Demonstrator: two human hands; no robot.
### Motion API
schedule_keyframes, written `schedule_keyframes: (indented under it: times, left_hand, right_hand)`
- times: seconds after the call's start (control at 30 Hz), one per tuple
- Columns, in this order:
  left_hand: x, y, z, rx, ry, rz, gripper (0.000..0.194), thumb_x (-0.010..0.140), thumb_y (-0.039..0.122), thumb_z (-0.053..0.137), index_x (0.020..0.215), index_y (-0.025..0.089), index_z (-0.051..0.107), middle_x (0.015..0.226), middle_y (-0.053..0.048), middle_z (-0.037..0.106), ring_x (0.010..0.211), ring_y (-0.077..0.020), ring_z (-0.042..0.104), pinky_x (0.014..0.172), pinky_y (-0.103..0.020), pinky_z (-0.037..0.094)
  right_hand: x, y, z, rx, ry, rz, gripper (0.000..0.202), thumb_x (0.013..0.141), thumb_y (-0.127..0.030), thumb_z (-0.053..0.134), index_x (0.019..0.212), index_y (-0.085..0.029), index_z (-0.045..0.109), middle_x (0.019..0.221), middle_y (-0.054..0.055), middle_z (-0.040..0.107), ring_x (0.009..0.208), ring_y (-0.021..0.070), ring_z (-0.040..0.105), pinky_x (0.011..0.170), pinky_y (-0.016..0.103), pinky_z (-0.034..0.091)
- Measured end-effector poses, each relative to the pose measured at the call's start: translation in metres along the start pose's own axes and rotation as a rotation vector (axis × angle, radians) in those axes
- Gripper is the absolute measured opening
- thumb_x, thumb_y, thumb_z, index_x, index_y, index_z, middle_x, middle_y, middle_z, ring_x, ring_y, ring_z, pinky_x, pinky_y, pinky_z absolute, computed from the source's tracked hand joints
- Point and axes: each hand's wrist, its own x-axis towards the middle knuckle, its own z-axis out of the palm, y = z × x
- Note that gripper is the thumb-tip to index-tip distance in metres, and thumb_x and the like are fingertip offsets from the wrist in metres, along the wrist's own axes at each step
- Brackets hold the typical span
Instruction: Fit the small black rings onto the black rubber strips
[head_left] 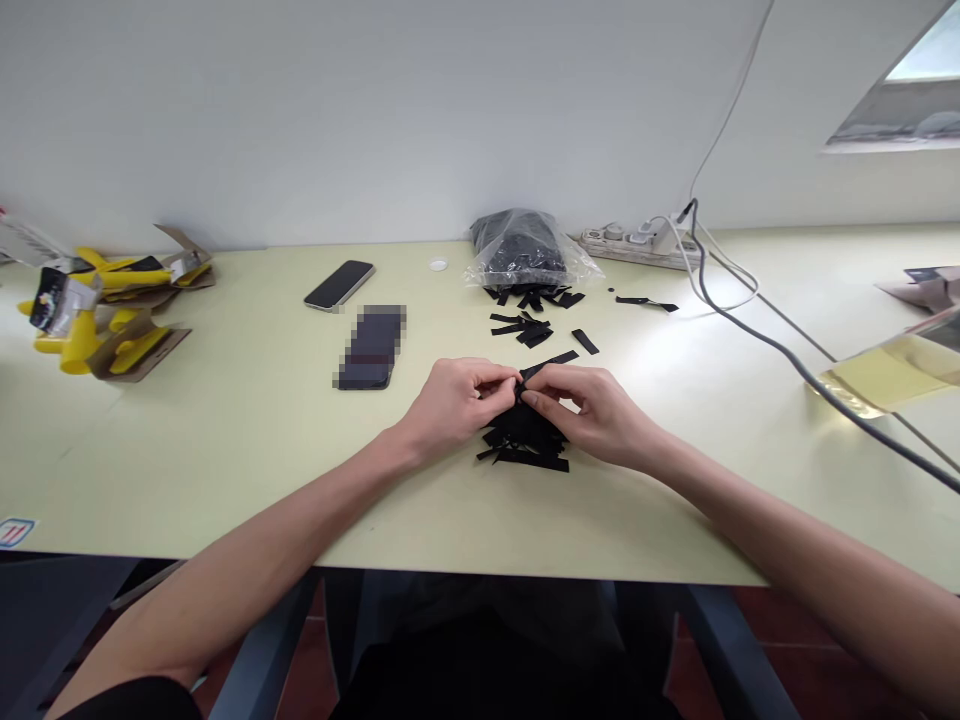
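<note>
Over a heap of short black fabric strips (529, 432), my left hand (459, 400) and my right hand (592, 405) meet fingertip to fingertip. Both pinch a black strip (550, 364), whose free end sticks out up and to the right. The part between the fingertips is small and mostly hidden. Farther back lies a small group of black strips (523, 327), with a single short strip (585, 341) to its right. More strips spill in front of a clear plastic bag (525, 250) filled with dark pieces.
Two phones (340, 285) (367, 350) lie left of my hands, near a white round cap (438, 264). Yellow tools with cardboard (120, 310) are at far left. A power strip (637, 247) stands by the wall; a dark cable (780, 350) crosses the right side near a yellowish transparent container (885, 380).
</note>
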Motion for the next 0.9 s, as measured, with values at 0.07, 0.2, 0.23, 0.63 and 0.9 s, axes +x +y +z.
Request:
schedule_keyframes:
  times: [0.07,0.2,0.23,0.63,0.9]
  left_hand:
    - [0.0004,-0.0008,-0.0009,0.009,-0.026,-0.008,0.024,0.097,0.025,0.057,0.094,0.020,0.080,0.090,-0.003,0.077,0.081,-0.0160,0.068,0.069,-0.025,0.048]
    - [-0.0006,-0.0051,-0.0008,0.080,-0.018,0.031,0.034,0.096,0.027,0.060,0.127,0.020,0.071,0.081,0.000,0.070,0.073,-0.0132,0.062,0.069,-0.024,0.048]
    - [-0.0011,-0.0063,-0.0005,0.091,-0.033,0.050,0.041,0.096,0.028,0.060,0.137,0.021,0.065,0.080,0.001,0.067,0.071,-0.0128,0.060,0.069,-0.024,0.048]
    - [-0.0002,-0.0066,0.0015,0.135,-0.092,0.102,0.018,0.096,0.028,0.060,0.081,0.018,0.064,0.081,-0.001,0.062,0.074,-0.0144,0.056,0.068,-0.028,0.043]
    - [-0.0001,-0.0037,0.0030,0.173,-0.080,0.048,0.017,0.091,0.023,0.058,0.075,0.019,0.055,0.078,0.000,0.059,0.074,-0.0154,0.054,0.067,-0.029,0.041]
  right_hand:
    - [0.0006,0.0021,-0.0028,-0.005,0.000,0.026,0.019,0.099,-0.027,0.054,0.083,-0.020,0.061,0.074,0.001,0.061,0.065,0.0137,0.050,0.056,0.027,0.037]
    - [0.0006,0.0059,-0.0087,-0.042,-0.034,0.059,0.022,0.099,-0.026,0.053,0.078,-0.020,0.059,0.070,0.000,0.057,0.063,0.0140,0.048,0.055,0.028,0.035]
    - [0.0004,0.0061,-0.0095,-0.050,-0.048,0.053,0.022,0.099,-0.026,0.053,0.079,-0.020,0.059,0.070,0.001,0.057,0.063,0.0143,0.049,0.055,0.028,0.035]
    - [-0.0001,0.0042,-0.0093,-0.128,-0.110,-0.027,0.021,0.100,-0.027,0.054,0.082,-0.021,0.064,0.069,0.002,0.059,0.061,0.0155,0.049,0.056,0.031,0.033]
    - [-0.0010,-0.0006,-0.0071,-0.115,-0.138,-0.089,0.031,0.101,-0.028,0.051,0.070,-0.021,0.050,0.063,0.000,0.050,0.058,0.0140,0.041,0.056,0.030,0.031]
